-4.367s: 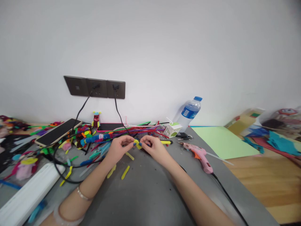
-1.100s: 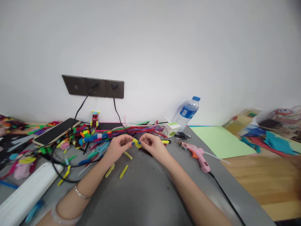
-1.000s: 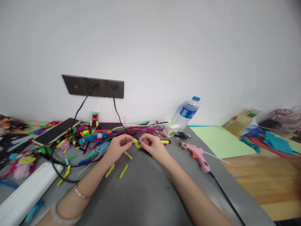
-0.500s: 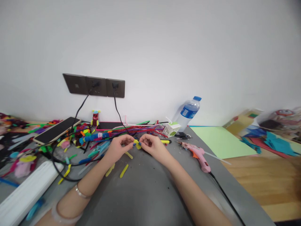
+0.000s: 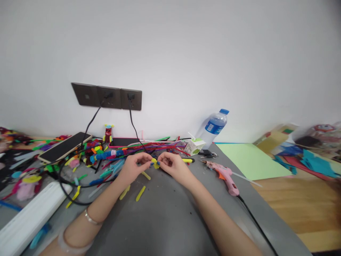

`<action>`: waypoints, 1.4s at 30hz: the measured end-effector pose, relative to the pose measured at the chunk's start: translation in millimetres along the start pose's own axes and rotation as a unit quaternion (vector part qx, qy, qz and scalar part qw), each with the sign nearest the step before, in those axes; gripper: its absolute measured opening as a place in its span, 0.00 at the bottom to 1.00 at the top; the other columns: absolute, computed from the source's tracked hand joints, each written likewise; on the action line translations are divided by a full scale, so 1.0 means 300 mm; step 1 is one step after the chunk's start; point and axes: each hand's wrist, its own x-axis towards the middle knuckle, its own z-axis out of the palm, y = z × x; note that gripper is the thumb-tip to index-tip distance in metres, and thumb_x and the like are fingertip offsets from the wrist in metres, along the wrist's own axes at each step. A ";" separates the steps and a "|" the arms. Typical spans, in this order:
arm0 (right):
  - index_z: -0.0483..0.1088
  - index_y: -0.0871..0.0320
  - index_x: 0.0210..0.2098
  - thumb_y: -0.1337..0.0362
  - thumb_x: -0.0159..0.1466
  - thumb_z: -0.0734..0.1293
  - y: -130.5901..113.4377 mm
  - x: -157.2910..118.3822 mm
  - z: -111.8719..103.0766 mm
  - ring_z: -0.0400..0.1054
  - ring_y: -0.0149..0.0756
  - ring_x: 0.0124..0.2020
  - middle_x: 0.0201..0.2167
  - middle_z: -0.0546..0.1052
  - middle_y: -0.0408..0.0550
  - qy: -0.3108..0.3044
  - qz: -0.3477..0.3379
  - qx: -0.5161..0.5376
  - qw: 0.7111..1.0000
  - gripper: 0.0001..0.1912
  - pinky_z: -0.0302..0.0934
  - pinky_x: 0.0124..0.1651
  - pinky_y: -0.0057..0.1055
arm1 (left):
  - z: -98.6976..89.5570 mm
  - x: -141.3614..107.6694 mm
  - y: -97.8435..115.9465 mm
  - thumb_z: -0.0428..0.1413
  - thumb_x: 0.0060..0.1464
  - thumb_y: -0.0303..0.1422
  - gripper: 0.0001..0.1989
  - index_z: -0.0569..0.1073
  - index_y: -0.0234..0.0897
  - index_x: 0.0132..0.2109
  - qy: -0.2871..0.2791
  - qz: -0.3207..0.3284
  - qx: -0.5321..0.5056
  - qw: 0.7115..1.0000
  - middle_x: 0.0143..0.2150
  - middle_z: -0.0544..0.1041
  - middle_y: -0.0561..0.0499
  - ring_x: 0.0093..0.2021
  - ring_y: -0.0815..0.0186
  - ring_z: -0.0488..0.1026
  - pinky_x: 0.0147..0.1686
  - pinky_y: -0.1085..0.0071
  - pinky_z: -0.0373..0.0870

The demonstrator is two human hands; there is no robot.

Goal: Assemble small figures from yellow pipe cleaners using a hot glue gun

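Between my two hands is a small yellow fuzzy piece (image 5: 156, 164), which looks like bent pipe cleaner. My left hand (image 5: 137, 165) pinches it from the left with thumb and forefinger. From the right, my right hand (image 5: 172, 164) grips the same piece in a pinch. Short yellow pipe cleaner pieces (image 5: 140, 193) lie on the grey table (image 5: 160, 224) just below my left hand. A yellow pen-like tool (image 5: 188, 160) rests beside my right hand, partly hidden behind it.
A pink glue gun (image 5: 226, 179) with a black cord lies at the right. Behind stand a water bottle (image 5: 214, 126) and a small drink carton (image 5: 194, 146). Pipe cleaners (image 5: 160, 144), a phone (image 5: 65, 147) and a white bar (image 5: 34, 217) crowd the left and back.
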 end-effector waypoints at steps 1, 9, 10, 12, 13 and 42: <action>0.68 0.59 0.30 0.65 0.58 0.64 0.000 0.000 0.000 0.51 0.29 0.23 0.20 0.58 0.36 0.000 -0.001 0.001 1.000 0.04 0.46 0.27 0.27 | 0.000 0.000 0.001 0.60 0.53 0.34 0.07 0.78 0.35 0.37 -0.002 -0.001 0.000 1.000 0.28 0.80 0.51 0.27 0.67 0.75 0.30 0.74 0.71; 0.69 0.59 0.30 0.65 0.58 0.64 -0.001 -0.002 -0.002 0.52 0.28 0.23 0.20 0.58 0.36 -0.002 -0.001 -0.002 1.000 0.04 0.46 0.27 0.26 | 0.000 -0.001 -0.004 0.60 0.53 0.34 0.07 0.79 0.35 0.37 0.003 0.006 0.010 1.000 0.29 0.80 0.51 0.28 0.67 0.75 0.31 0.74 0.71; 0.69 0.59 0.30 0.65 0.58 0.64 0.000 -0.002 -0.001 0.52 0.28 0.23 0.20 0.59 0.37 -0.003 0.000 -0.002 1.000 0.04 0.46 0.27 0.26 | -0.001 -0.001 -0.005 0.60 0.53 0.34 0.07 0.79 0.35 0.36 0.003 0.008 0.013 1.000 0.29 0.81 0.51 0.28 0.67 0.75 0.31 0.74 0.71; 0.69 0.59 0.30 0.65 0.58 0.64 0.002 -0.002 0.000 0.52 0.28 0.23 0.20 0.59 0.37 -0.005 0.000 0.000 1.000 0.04 0.46 0.27 0.26 | -0.004 0.000 -0.004 0.60 0.53 0.34 0.07 0.79 0.35 0.36 0.001 0.012 0.019 1.000 0.30 0.81 0.51 0.29 0.67 0.75 0.31 0.74 0.71; 0.69 0.59 0.30 0.65 0.58 0.64 0.003 -0.002 0.001 0.52 0.28 0.23 0.20 0.59 0.37 -0.005 0.000 0.002 1.000 0.04 0.46 0.27 0.26 | -0.004 0.000 -0.003 0.60 0.53 0.33 0.06 0.79 0.35 0.36 -0.001 0.013 0.022 1.000 0.30 0.81 0.51 0.29 0.67 0.75 0.31 0.74 0.70; 0.69 0.59 0.30 0.62 0.58 0.65 0.017 0.008 -0.007 0.55 0.28 0.22 0.21 0.64 0.38 0.028 0.025 0.039 0.999 0.06 0.49 0.25 0.26 | 0.012 0.010 -0.009 0.64 0.47 0.36 0.11 0.78 0.34 0.37 0.044 -0.046 -0.127 0.990 0.30 0.80 0.49 0.28 0.67 0.75 0.30 0.72 0.73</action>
